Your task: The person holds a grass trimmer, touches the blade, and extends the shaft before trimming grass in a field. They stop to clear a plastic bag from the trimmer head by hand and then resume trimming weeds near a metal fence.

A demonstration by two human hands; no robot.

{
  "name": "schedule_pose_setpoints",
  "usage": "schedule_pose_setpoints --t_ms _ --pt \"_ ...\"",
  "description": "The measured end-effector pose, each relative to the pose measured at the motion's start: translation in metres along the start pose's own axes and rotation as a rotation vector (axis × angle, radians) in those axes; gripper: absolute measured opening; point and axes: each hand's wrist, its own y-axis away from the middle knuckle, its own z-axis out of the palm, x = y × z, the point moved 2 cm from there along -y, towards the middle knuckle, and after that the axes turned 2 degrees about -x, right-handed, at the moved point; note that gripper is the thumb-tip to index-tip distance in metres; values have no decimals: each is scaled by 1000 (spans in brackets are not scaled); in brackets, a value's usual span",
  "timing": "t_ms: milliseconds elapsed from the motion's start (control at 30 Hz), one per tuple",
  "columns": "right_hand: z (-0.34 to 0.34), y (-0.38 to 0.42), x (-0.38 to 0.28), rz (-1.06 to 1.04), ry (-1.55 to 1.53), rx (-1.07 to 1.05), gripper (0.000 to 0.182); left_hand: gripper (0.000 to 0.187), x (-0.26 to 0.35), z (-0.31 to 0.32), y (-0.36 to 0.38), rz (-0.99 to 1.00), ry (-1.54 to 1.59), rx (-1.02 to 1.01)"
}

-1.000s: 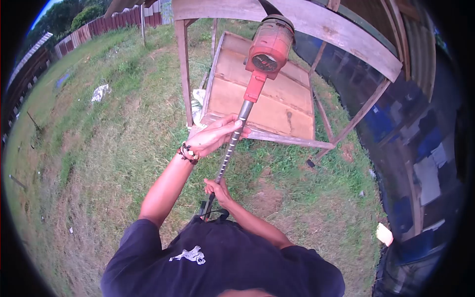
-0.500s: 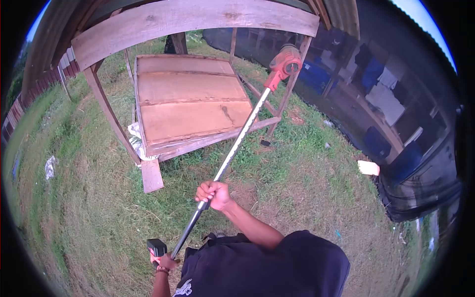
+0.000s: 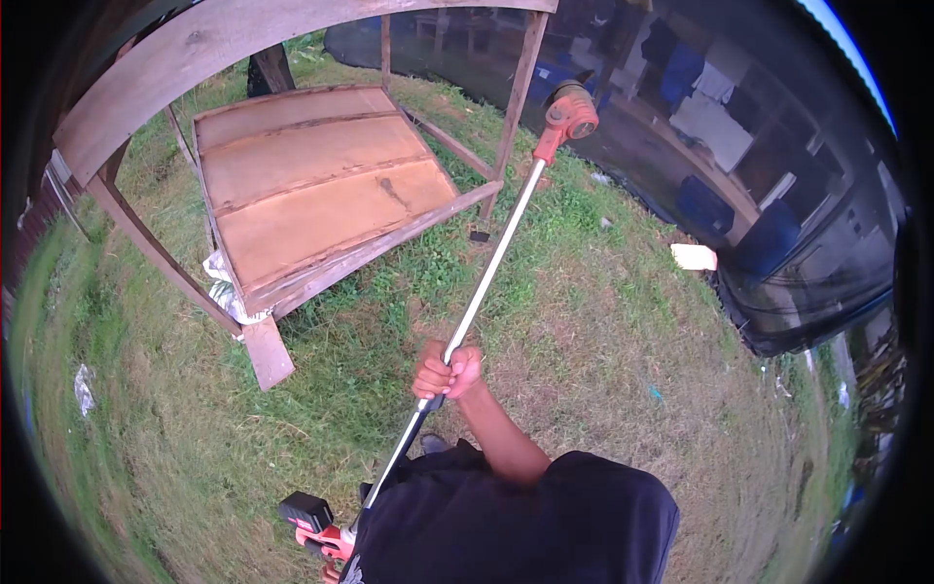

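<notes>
A cordless grass trimmer (image 3: 495, 258) slants across the view, its red head (image 3: 566, 119) far out at the upper right. My right hand (image 3: 448, 372) is closed around the middle of the shaft. At the lower left is the red rear handle with a black battery (image 3: 306, 510). Only a little of my left hand (image 3: 331, 573) shows below that handle, closed on it; the rest is hidden at the frame's bottom. The cutting end is small and its line cannot be made out.
A wooden frame (image 3: 516, 107) with a slanted panel board (image 3: 331, 209) stands ahead on the left. Dark mesh (image 3: 438, 58) runs along the right, with a pale block (image 3: 694, 257) at its foot. Patchy grass (image 3: 584, 341) covers the ground; white litter (image 3: 84, 389) lies far left.
My view has turned right, so the wooden frame has shifted left. The trimmer head has swung from beside the frame's right post to right of it, towards the mesh. Both hands keep their hold.
</notes>
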Motion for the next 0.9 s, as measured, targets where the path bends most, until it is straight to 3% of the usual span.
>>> schedule_pose_setpoints --t_ms 433,900 --pt "14 16 -8 81 116 -25 30 48 -8 37 -20 8 -31 -312" --pt "26 30 -14 100 145 11 29 46 -25 51 -48 35 -53 -413"
